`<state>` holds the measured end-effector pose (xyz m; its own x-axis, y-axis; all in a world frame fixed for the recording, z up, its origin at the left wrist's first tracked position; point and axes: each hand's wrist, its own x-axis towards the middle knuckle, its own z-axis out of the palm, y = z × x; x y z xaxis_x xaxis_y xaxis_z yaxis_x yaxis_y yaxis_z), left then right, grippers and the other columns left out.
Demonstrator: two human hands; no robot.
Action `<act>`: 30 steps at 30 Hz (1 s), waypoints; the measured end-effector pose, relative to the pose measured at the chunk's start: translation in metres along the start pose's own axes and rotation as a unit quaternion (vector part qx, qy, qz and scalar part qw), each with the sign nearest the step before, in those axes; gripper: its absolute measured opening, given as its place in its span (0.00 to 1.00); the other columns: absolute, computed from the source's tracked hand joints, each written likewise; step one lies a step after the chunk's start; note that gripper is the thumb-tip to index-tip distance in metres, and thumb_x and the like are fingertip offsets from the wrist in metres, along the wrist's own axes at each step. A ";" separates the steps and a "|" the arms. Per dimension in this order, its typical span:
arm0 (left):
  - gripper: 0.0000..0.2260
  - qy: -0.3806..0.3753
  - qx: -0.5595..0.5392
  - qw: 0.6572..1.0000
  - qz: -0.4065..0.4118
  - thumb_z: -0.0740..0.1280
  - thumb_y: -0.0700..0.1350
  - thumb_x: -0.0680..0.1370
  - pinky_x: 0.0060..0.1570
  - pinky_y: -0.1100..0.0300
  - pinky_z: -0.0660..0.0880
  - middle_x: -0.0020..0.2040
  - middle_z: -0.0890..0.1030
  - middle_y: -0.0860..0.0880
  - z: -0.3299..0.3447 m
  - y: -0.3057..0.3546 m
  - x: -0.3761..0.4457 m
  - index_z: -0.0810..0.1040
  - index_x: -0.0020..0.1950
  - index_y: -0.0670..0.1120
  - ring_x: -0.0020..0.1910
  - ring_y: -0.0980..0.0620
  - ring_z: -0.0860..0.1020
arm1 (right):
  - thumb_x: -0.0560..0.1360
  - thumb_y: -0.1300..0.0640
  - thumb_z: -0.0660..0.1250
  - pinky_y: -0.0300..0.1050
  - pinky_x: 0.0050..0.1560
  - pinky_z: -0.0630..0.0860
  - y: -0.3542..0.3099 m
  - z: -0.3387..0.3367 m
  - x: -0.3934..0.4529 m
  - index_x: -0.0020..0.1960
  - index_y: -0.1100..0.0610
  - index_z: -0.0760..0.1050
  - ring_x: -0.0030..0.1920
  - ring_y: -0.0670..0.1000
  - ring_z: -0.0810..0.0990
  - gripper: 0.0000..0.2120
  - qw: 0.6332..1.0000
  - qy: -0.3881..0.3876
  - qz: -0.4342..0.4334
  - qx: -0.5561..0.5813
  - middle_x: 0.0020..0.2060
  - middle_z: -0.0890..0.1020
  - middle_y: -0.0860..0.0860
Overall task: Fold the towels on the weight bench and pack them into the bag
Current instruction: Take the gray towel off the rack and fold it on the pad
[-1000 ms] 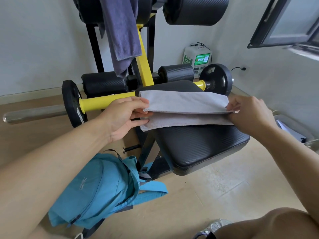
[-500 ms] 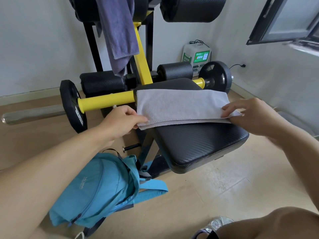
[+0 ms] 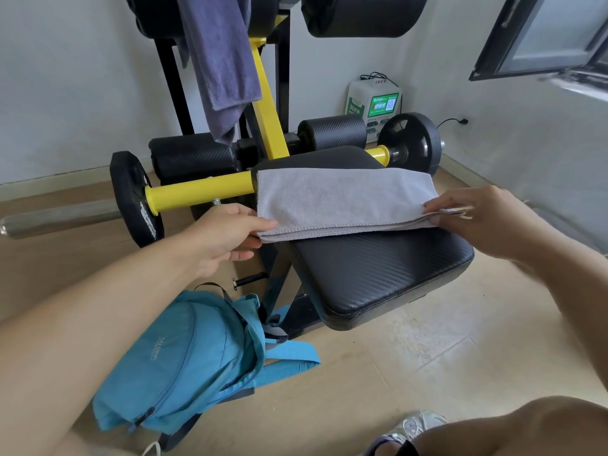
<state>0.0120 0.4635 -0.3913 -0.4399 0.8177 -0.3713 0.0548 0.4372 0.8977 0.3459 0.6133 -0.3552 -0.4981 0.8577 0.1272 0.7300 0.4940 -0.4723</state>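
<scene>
While your left hand (image 3: 227, 235) pinches the folded grey towel (image 3: 345, 200) at its near-left corner, your right hand (image 3: 477, 218) pinches the opposite end; it lies lengthwise left-to-right across the bench seat (image 3: 378, 271).

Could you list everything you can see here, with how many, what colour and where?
Light grey folded towel: one, grey, across the bench seat.
Dark purple-grey hanging towel: one, draped over the upper frame.
Black padded bench seat: one, black, centre.
Blue fabric backpack: one, blue, on the floor beside the bench.
Yellow bar sleeves: two, either side of the seat.
Black weight plates: two, one on each sleeve.
Black roller pads: four, behind and above the seat.
White and green box: one, against the back wall.
Left hand: pinches the towel's left end.
Right hand: pinches the towel's right end.
</scene>
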 end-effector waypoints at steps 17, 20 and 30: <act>0.07 -0.083 -0.226 0.970 -0.017 0.66 0.40 0.82 0.31 0.65 0.80 0.43 0.87 0.43 0.006 0.022 -0.013 0.80 0.58 0.39 0.40 0.50 0.87 | 0.72 0.53 0.74 0.53 0.52 0.78 -0.008 0.005 0.003 0.43 0.43 0.80 0.50 0.51 0.80 0.05 0.994 0.080 0.042 -0.068 0.43 0.83 0.41; 0.11 -0.085 -0.262 0.961 0.036 0.64 0.38 0.83 0.41 0.61 0.84 0.48 0.87 0.41 0.008 0.030 -0.008 0.78 0.64 0.38 0.47 0.47 0.87 | 0.74 0.57 0.70 0.50 0.46 0.74 -0.008 0.008 0.010 0.45 0.48 0.77 0.46 0.55 0.77 0.05 0.986 0.142 0.067 -0.054 0.41 0.81 0.45; 0.12 -0.068 -0.189 0.979 0.034 0.64 0.35 0.82 0.46 0.55 0.85 0.52 0.86 0.38 0.006 0.022 -0.005 0.79 0.64 0.38 0.48 0.45 0.87 | 0.72 0.67 0.68 0.40 0.43 0.68 -0.006 0.008 0.004 0.38 0.51 0.73 0.46 0.49 0.77 0.13 0.995 0.096 0.025 -0.032 0.46 0.84 0.44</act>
<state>0.0210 0.4717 -0.3714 -0.3210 0.8938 -0.3132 -0.2677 0.2316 0.9353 0.3360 0.6132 -0.3590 -0.3673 0.8894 0.2722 0.7824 0.4537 -0.4267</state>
